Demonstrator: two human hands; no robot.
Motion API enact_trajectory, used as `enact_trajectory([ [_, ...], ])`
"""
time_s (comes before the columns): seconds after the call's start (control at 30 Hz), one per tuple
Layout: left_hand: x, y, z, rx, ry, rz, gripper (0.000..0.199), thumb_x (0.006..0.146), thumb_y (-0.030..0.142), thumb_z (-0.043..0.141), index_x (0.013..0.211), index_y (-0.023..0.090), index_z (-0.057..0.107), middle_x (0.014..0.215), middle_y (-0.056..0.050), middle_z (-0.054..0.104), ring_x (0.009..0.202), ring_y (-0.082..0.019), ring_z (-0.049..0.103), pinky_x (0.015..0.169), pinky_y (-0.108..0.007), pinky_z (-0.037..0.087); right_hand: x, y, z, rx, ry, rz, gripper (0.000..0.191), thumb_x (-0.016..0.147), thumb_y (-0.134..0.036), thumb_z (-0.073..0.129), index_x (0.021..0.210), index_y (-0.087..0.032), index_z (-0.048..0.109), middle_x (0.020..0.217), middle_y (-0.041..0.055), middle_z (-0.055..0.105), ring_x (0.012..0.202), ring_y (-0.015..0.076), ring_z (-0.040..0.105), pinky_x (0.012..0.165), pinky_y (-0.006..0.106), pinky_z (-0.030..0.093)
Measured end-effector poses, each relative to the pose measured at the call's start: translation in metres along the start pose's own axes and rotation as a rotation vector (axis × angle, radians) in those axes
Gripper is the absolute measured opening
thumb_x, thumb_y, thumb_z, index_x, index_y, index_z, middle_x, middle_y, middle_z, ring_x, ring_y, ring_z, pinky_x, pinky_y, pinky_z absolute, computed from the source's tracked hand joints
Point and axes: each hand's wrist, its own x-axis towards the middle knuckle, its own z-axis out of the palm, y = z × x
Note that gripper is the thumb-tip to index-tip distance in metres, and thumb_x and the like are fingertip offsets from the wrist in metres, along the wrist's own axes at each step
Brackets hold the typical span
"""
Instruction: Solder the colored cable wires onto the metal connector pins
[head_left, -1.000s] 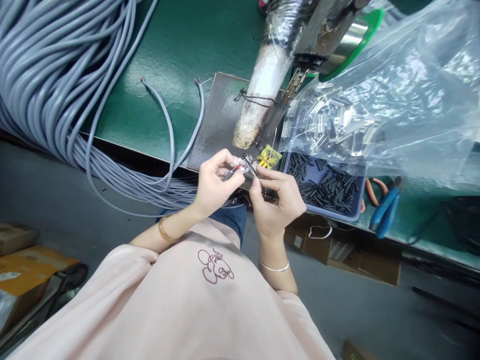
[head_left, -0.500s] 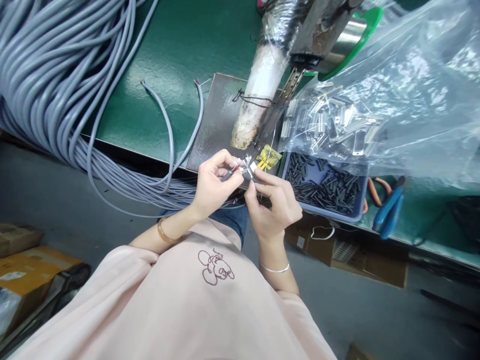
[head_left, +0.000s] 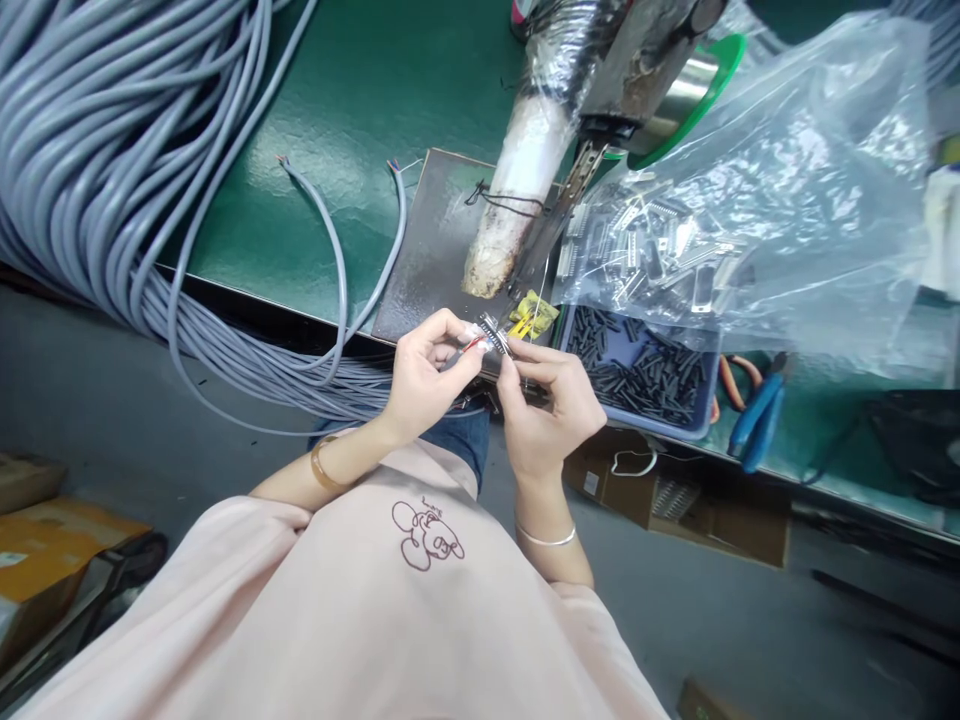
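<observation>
Connector (head_left: 495, 336) sits between both hands (head_left: 424, 380) (head_left: 556, 405), fingers curled, thumb tips close together.

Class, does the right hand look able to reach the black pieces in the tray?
Probably yes: the right hand, though pinching a connector, is beside the tray, and the plastic bag leaves black pieces uncovered.

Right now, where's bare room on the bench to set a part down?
Best patch: green bench, between the grey cable coil and the white-wrapped post, beyond the stripped cable ends. Smaller: the dark plate, left of the post. Crowded: around left hand, right hand, connector and yellow sponge; rightward, blue tray and plastic bag.
</observation>
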Motion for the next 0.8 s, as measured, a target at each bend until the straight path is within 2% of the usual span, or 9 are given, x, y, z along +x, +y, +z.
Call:
enact_trajectory([
  [0.27,0.0047,-0.0062,0.0031,0.188,0.038,0.162,0.013,0.081,0.013,0.063,0.073,0.013,0.052,0.070,0.003,0.055,0.052,-0.001,0.042,0.048,-0.012,0.035,0.0035,0.0053,0.0006,-0.084,-0.007,-0.093,0.019,0.083,-0.004,0.074,0.086,-0.017,0.061,0.095,0.0031,0.075,0.087,0.0119,0.073,0.079,0.021,0.057],
  [0.5,0.0057,-0.0027,0.0042,0.231,0.063,0.254,0.012,0.081,0.011,0.064,0.074,0.013,0.054,0.079,0.001,0.064,0.052,-0.001,0.048,0.049,-0.011,0.037,0.0088,0.0032,0.0016,-0.096,0.007,-0.128,0.019,0.084,-0.004,0.076,0.091,-0.017,0.064,0.095,0.0046,0.075,0.085,0.0113,0.073,0.080,0.021,0.058],
  [0.57,0.0057,-0.0012,0.0038,0.232,0.060,0.246,0.012,0.080,0.011,0.064,0.074,0.013,0.054,0.078,0.000,0.064,0.051,-0.001,0.047,0.047,-0.012,0.036,0.0085,0.0026,0.0010,-0.107,0.007,-0.137,0.018,0.084,-0.005,0.076,0.091,-0.017,0.064,0.095,0.0050,0.075,0.086,0.0115,0.073,0.080,0.020,0.058],
  [0.8,0.0031,-0.0003,0.0004,0.218,0.008,0.071,0.015,0.079,0.014,0.062,0.070,0.014,0.050,0.064,0.003,0.052,0.049,-0.001,0.040,0.045,-0.014,0.031,0.0031,0.0063,-0.0027,-0.142,-0.038,-0.217,0.019,0.086,-0.005,0.072,0.088,-0.016,0.058,0.093,0.0078,0.076,0.081,0.0128,0.074,0.074,0.019,0.058],
])
